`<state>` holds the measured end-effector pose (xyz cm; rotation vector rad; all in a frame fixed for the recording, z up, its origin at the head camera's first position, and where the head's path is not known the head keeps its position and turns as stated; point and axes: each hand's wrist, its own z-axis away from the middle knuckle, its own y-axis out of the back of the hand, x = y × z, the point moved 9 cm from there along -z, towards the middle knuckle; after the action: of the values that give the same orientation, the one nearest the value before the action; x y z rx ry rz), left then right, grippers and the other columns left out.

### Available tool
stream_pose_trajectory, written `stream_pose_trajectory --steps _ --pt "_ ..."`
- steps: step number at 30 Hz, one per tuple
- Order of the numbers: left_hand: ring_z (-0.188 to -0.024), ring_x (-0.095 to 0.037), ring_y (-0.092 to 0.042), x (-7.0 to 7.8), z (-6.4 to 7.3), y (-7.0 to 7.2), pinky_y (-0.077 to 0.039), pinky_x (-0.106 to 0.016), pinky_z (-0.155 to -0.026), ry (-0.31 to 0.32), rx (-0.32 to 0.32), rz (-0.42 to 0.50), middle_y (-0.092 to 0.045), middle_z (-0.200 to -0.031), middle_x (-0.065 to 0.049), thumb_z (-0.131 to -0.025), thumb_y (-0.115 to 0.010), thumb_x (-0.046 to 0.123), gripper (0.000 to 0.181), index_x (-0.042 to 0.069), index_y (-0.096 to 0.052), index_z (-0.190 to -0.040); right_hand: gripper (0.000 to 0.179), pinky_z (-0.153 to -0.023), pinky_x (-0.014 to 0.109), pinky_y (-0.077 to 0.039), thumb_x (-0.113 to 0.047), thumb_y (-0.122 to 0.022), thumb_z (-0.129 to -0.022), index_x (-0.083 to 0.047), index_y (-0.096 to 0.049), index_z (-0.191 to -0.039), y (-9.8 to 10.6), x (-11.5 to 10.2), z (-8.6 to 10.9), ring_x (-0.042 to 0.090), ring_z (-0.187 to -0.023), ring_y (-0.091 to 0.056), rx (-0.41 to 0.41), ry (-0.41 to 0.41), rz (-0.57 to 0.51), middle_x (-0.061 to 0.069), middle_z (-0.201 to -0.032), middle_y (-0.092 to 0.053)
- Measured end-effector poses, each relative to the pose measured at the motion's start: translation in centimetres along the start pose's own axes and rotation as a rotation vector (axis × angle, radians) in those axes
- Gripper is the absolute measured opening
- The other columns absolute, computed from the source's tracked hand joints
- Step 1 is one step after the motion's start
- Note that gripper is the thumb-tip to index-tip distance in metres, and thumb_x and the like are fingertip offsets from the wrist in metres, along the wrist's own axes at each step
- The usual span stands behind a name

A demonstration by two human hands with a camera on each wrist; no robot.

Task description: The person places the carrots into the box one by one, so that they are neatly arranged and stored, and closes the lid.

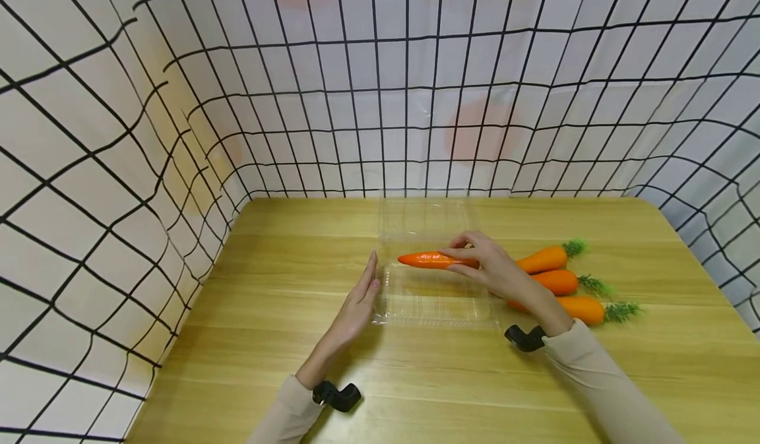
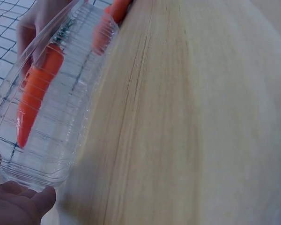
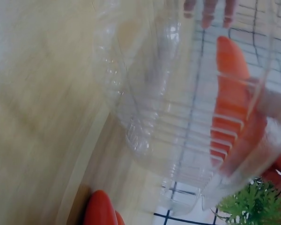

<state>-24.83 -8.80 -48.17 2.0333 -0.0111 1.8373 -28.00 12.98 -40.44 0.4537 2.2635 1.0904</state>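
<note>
My right hand (image 1: pixel 489 266) pinches an orange carrot (image 1: pixel 424 260) near its thick end, its pointed tip toward the left. The carrot overlaps a clear plastic clamshell box (image 1: pixel 433 305), whose lid (image 1: pixel 424 218) lies folded open at the back. Green leaves (image 3: pixel 253 201) stick out behind the right hand's grip in the right wrist view. My left hand (image 1: pixel 356 305) stands upright along the box's left end, fingers straight; in the left wrist view its fingertips (image 2: pixel 46 199) are right at the end wall.
Three more carrots with green tops lie to the right of the box: a back one (image 1: pixel 543 259), a middle one (image 1: pixel 558 282) and a front one (image 1: pixel 582 309), partly behind my right forearm. A black wire grid (image 1: pixel 406 101) over white cloth borders the wooden table (image 1: pixel 285 266).
</note>
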Motion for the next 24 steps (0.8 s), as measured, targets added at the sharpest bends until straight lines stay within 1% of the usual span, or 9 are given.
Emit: stream_pose_trajectory --steps 4,9,12,19,24 --pt "-0.161 -0.031 -0.013 -0.1 0.1 0.0 -0.011 -0.052 -0.132 0.001 0.004 0.000 -0.007 -0.175 -0.009 -0.115 -0.029 0.014 0.058 0.010 -0.004 -0.167 0.036 -0.079 0.038 -0.053 -0.009 -0.083 -0.086 -0.007 -0.078 -0.122 -0.6 0.0 -0.3 0.023 -0.101 -0.059 -0.021 -0.007 -0.003 0.010 -0.109 -0.068" --pt "-0.162 -0.031 -0.011 0.1 0.2 0.0 -0.010 -0.051 -0.132 -0.015 0.001 0.000 -0.007 -0.175 -0.010 -0.115 -0.029 0.013 0.058 0.008 -0.004 -0.167 0.035 -0.082 0.042 -0.054 -0.009 -0.083 -0.085 -0.005 -0.078 -0.120 -1.0 -0.2 -0.6 0.025 -0.102 -0.059 -0.028 -0.009 -0.010 0.011 -0.109 -0.068" --pt "-0.162 -0.030 -0.010 0.2 0.2 0.0 -0.010 -0.051 -0.132 -0.018 0.001 -0.001 -0.007 -0.175 -0.010 -0.115 -0.029 0.013 0.058 0.007 -0.004 -0.167 0.034 -0.083 0.041 -0.053 -0.010 -0.082 -0.086 -0.005 -0.078 -0.120 -1.2 -0.1 -0.8 0.025 -0.102 -0.059 -0.049 -0.030 -0.020 0.010 -0.109 -0.067" --pt "-0.162 -0.030 -0.010 0.0 0.2 0.0 -0.010 -0.051 -0.132 -0.008 0.000 0.004 -0.007 -0.175 -0.009 -0.115 -0.029 0.013 0.058 0.011 -0.004 -0.168 0.035 -0.087 0.044 -0.053 -0.014 -0.080 -0.090 -0.006 -0.077 -0.124 -2.0 0.3 -1.0 0.026 -0.105 -0.059 -0.101 -0.091 -0.021 0.011 -0.114 -0.067" --pt "-0.162 -0.029 -0.009 0.1 0.2 0.0 -0.010 -0.051 -0.132 -0.012 -0.005 0.008 -0.006 -0.175 -0.009 -0.115 -0.028 0.013 0.058 0.011 -0.003 -0.168 0.036 -0.087 0.043 -0.052 -0.016 -0.078 -0.092 -0.004 -0.075 -0.126 -2.6 0.7 -1.1 0.026 -0.106 -0.060 -0.144 -0.132 -0.021 0.011 -0.117 -0.068"
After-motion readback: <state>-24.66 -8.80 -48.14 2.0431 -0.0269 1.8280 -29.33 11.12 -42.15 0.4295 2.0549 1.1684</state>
